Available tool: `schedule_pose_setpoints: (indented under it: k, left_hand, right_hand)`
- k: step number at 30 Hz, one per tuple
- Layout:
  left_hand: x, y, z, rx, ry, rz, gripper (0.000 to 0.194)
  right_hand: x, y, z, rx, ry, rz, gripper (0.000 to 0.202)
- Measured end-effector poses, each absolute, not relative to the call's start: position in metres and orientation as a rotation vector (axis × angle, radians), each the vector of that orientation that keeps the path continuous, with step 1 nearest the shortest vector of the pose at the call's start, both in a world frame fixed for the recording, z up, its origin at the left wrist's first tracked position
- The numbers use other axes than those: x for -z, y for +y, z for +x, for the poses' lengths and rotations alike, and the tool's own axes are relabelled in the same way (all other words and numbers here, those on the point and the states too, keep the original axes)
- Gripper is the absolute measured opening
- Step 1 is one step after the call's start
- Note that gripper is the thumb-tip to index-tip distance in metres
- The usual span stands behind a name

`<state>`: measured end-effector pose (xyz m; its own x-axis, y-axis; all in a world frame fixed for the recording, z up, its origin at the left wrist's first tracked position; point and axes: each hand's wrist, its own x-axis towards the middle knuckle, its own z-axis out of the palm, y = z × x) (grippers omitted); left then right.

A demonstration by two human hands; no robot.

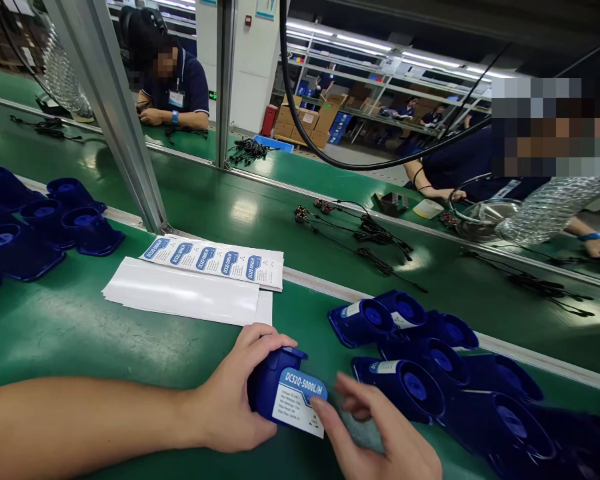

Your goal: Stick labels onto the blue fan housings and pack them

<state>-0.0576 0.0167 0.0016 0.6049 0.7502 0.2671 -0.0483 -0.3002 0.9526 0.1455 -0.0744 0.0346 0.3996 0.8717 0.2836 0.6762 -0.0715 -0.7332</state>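
Note:
My left hand (pixel 235 393) is wrapped round a dark blue plastic housing (pixel 263 387) above the green table. A white and blue label (pixel 296 407) printed "DC52Q-5000L/H" lies against the housing's right-facing side. My right hand (pixel 380 430) is beside it, its thumb at the label's right edge. The other fingers of that hand are spread away from the thumb and a little blurred. Just beyond my hands rest a printed label sheet (pixel 215 260) with several labels and a stack of blank white sheets (pixel 185 290).
Several blue housings, some labelled (pixel 413 387), stand at the right; more housings (pixel 87 230) are at the left. A green conveyor (pixel 260 207) carries black cables (pixel 380 233) behind a metal post (pixel 110 113). Co-workers (pixel 180 87) sit across it. A black cable (pixel 300 127) hangs overhead.

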Motion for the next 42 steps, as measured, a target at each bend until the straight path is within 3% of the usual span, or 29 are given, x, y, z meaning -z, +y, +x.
schedule_pose_setpoints:
  k: [3, 7, 14, 22, 32, 39, 42]
  left_hand:
    - [-0.002, 0.016, -0.057, -0.898, 0.57, 1.771, 0.099]
    - [-0.002, 0.012, -0.056, -0.966, 0.481, 1.942, 0.094]
    - [-0.006, 0.009, -0.054, -0.967, 0.49, 2.002, 0.079]
    - [-0.009, 0.015, -0.054, -0.93, 0.519, 1.926, 0.076]
    - [-0.007, 0.011, -0.054, -0.97, 0.483, 2.073, 0.069]
    - [-0.003, 0.013, -0.054, -0.933, 0.487, 2.004, 0.08]
    - [0.003, 0.013, -0.051, -1.042, 0.648, 1.833, 0.082]
  right_hand:
    - [-0.031, -0.069, 0.143, -0.688, -1.121, -1.752, 0.063]
    - [-0.024, -0.064, 0.13, -1.038, -0.995, -1.575, 0.064]
    - [-0.028, -0.065, 0.121, -1.104, -0.95, -1.538, 0.063]
    - [-0.038, -0.069, 0.116, -1.186, -1.05, -1.628, 0.085]
    - [-0.031, -0.055, 0.135, -1.397, -0.903, -1.399, 0.062]
    - [-0.025, -0.046, 0.142, -1.471, -0.781, -1.249, 0.057]
    - [-0.021, -0.046, 0.138, -1.459, -0.75, -1.117, 0.074]
